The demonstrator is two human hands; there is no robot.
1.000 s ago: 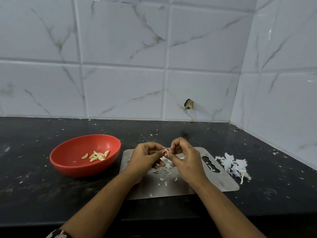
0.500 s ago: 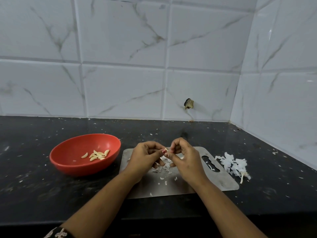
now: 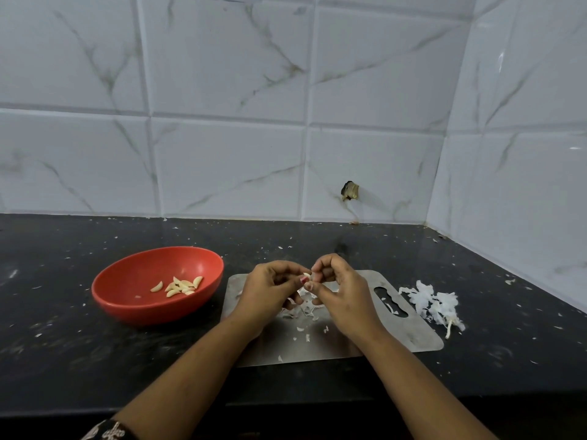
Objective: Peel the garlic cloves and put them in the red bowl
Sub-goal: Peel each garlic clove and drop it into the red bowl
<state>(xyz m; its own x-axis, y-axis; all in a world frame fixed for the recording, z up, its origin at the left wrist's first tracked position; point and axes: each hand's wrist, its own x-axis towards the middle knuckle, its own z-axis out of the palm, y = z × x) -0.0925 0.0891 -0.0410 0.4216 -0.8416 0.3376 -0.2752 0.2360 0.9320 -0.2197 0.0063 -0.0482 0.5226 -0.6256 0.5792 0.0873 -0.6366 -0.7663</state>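
1. We see the red bowl [image 3: 133,268] on the dark countertop [image 3: 63,344], just left of a flat steel board [image 3: 409,331]. It holds a small cluster of peeled cloves [image 3: 181,285] lying right of centre on its floor, with one clove a little apart on the left side of the cluster.
2. Above the board, our left hand [image 3: 270,287] and right hand [image 3: 343,290] meet fingertip to fingertip. Both have their fingers curled and pinch one garlic clove [image 3: 306,275] between them. It is held in the air, not in the bowl.
3. Loose skin scraps [image 3: 305,310] lie on the board under the hands.
4. A heap of papery skins [image 3: 435,301] sits on the countertop beside the board's right edge, near its handle slot.
5. Only a pale tip of the held clove shows; fingers cover the rest, so we cannot tell how much skin remains on it.
6. The hands hide part of the board's middle.
7. A patterned cuff [image 3: 108,431] is cut off at the bottom edge.
8. A dark hole [image 3: 349,191] marks the tiled wall; we cannot make out what is inside.
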